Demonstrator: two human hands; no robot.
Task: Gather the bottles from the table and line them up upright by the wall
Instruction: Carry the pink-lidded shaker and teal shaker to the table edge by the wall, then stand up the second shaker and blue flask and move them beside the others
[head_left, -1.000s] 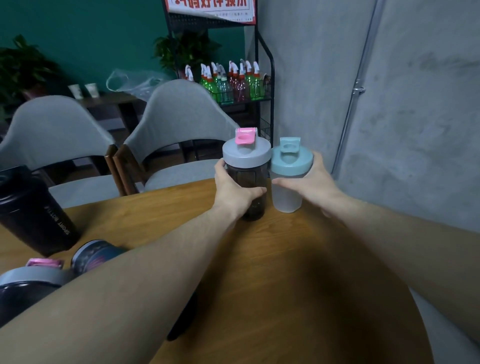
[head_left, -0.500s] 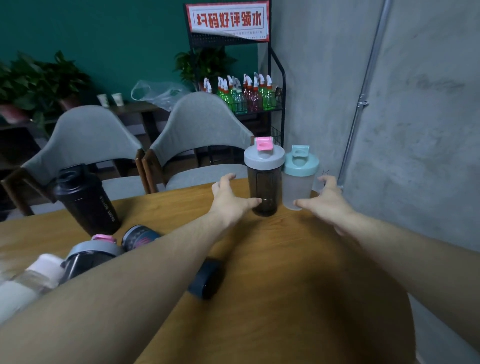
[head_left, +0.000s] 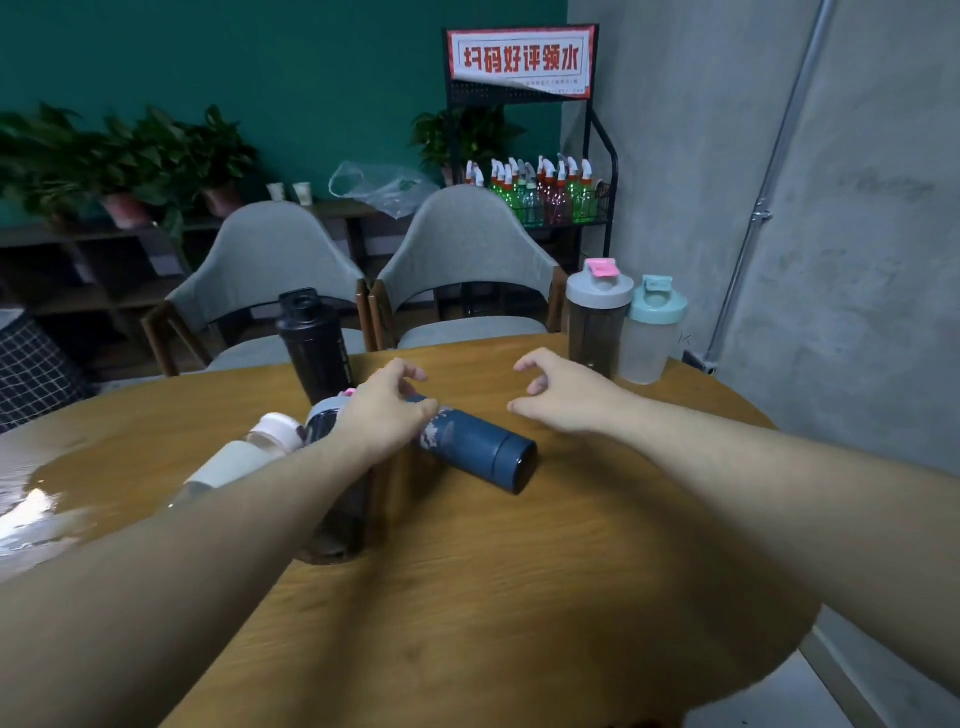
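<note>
- Your left hand (head_left: 387, 410) hovers over the middle of the round wooden table (head_left: 545, 571), fingers curled and slightly apart, just above the near end of a dark blue flask (head_left: 475, 449) that lies on its side; whether the fingertips touch it you cannot tell.
- Your right hand (head_left: 563, 397) hangs empty above the tabletop to the right of that flask, fingers loosely bent and spread, holding nothing.
- Two shaker bottles stand upright and side by side at the far right edge of the table, next to the grey concrete wall (head_left: 831, 260): a smoky one with a grey lid and pink cap (head_left: 597, 319), and a frosted one with a teal lid (head_left: 652, 338) nearer the wall.
- A black shaker bottle (head_left: 314, 340) stands upright at the far edge of the table, well apart from the pair by the wall.
- Beneath your left forearm sits another dark shaker with a grey lid and pink cap (head_left: 332, 415), mostly hidden; its posture cannot be made out.
- Beside it on the left, a pale bottle with a white cap (head_left: 244, 457) lies tipped over on the tabletop.
- Two grey chairs (head_left: 467, 260) face the table's far side.
</note>
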